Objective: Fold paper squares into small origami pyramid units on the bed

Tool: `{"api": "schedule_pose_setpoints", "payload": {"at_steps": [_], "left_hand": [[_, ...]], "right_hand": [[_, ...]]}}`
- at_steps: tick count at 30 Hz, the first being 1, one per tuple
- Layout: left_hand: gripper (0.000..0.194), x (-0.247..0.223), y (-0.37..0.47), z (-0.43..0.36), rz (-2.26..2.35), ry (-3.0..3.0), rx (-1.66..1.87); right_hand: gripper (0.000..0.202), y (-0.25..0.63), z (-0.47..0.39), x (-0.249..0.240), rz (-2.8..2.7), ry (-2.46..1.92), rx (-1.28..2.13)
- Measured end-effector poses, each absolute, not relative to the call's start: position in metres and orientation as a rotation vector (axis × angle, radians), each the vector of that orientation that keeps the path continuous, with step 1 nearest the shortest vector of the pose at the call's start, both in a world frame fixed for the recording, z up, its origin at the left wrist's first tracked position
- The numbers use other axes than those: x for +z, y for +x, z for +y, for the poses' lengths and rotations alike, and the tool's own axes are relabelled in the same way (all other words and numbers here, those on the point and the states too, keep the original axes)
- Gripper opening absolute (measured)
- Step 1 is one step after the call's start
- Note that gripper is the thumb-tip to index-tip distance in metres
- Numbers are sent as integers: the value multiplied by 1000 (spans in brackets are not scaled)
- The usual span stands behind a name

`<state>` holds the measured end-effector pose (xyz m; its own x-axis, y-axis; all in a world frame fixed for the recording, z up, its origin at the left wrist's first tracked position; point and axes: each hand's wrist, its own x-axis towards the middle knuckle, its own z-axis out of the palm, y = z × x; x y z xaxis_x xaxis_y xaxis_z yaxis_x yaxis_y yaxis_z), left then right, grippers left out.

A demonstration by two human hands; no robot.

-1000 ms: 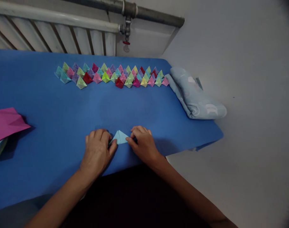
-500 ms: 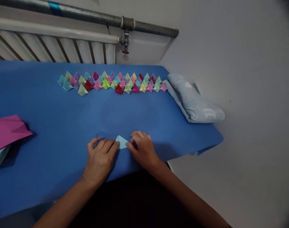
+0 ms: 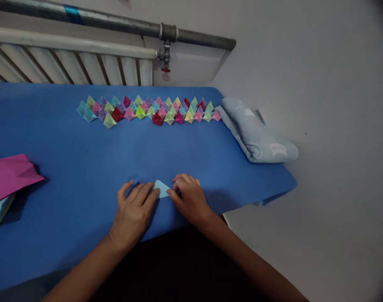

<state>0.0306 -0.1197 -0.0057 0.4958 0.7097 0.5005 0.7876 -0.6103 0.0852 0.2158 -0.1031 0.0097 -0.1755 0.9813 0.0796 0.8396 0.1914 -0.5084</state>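
A small light-blue folded paper (image 3: 161,189), roughly triangular with its point away from me, lies near the table's front edge. My left hand (image 3: 133,209) grips its left side, thumb and fingertips pressed on it and covering that part. At the paper's right corner, my right hand (image 3: 190,199) pinches with the thumb and curled fingers. Farther back, several small folded paper pieces (image 3: 140,112) in pink, green, blue, purple, yellow and red stand in close rows.
The table has a blue cover (image 3: 84,167). Magenta paper (image 3: 12,176) lies over pale sheets (image 3: 1,208) at the left edge. A folded grey-blue cloth (image 3: 257,138) rests at the right by the wall. Behind are a white radiator (image 3: 81,65) and a metal pipe (image 3: 122,23).
My left hand's fingers have shifted very slightly on the light-blue folded paper. My right hand stays at the paper's right corner.
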Motion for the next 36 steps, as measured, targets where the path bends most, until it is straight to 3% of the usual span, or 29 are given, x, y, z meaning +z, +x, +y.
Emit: {"api": "schedule_pose_setpoints", "payload": {"at_steps": [36], "left_hand": [[24, -7, 29, -117, -1237, -2636, -734]], "right_hand": [[20, 230, -105, 6, -2097, -1746, 343]]}}
